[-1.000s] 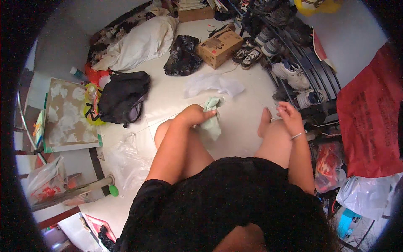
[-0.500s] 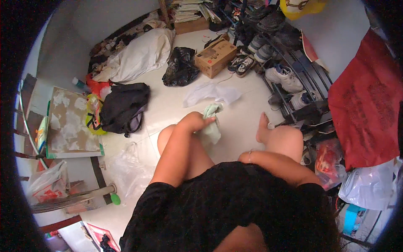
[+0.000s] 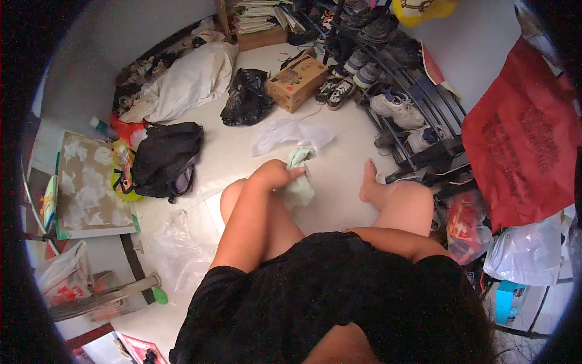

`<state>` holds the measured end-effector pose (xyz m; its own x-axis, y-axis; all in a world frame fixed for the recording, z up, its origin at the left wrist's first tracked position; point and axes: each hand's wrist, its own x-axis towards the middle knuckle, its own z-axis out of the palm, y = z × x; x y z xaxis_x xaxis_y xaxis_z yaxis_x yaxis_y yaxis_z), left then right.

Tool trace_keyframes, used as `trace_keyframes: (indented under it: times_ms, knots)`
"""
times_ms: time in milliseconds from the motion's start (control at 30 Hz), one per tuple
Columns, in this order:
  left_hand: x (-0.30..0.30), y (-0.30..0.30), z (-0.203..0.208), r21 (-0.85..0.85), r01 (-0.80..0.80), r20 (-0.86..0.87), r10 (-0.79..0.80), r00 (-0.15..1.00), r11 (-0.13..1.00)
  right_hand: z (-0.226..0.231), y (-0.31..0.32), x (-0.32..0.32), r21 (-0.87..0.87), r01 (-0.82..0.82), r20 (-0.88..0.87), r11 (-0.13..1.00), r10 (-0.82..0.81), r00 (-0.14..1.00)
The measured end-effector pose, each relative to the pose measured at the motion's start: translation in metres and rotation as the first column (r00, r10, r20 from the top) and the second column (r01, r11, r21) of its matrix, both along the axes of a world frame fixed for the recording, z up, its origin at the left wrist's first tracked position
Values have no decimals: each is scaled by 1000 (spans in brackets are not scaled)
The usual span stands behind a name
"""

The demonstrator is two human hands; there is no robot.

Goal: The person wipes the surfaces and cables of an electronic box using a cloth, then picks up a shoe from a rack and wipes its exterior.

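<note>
My left hand is closed around a crumpled pale green cloth, whose top pokes up above the fingers while the rest hangs down between my legs. Just beyond it, a thin white plastic bag lies spread on the floor. My right forearm bends in across my lap, and the right hand itself is hidden behind my black shirt.
On the right stands a black metal shoe rack with several shoes, beside a red bag. Farther off are a cardboard box and a black plastic bag. A black backpack and clear plastic lie to the left.
The view has shifted slightly, moving the room's things left in the picture. My right hand, partly visible before, has drawn in behind the shirt. The left hand keeps holding the cloth.
</note>
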<state>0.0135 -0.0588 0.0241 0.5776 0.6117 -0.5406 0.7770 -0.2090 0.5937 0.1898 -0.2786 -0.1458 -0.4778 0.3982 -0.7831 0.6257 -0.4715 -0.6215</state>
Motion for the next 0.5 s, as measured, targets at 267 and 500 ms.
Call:
trace_keyframes:
  times_ms: [267,500]
  knots:
    - [-8,3,1,2,-12,9,12,1000,1000,71,37,0,-22,376,-257,926,-369,893]
    - [-7,6,0,-51,-20,24,21,999,999,91,46,15,434,248,200,866,-361,911]
